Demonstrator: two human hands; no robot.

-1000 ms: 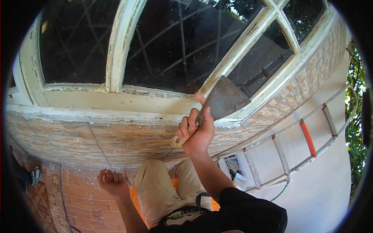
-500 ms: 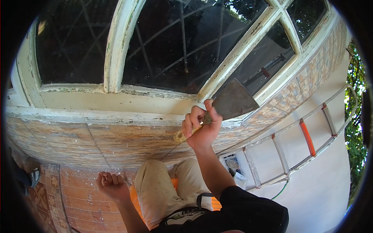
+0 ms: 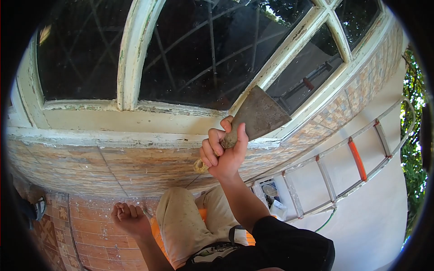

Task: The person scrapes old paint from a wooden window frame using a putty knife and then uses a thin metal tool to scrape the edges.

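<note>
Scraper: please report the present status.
Right grip closed on scraper. Left grip curled, away from window frame. Blade by frame corner, contact unclear. Ladder off to the right.

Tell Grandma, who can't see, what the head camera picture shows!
A bare right hand grips a wide-bladed grey metal scraper before a peeling off-white window frame. The bare left hand is curled; a silvery metal ladder is at right.

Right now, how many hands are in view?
2: right hand, holding the scraper by the frame; left hand, curled above the floor. Another person's foot shows at the picture's left edge; their hands are out of view.
</note>
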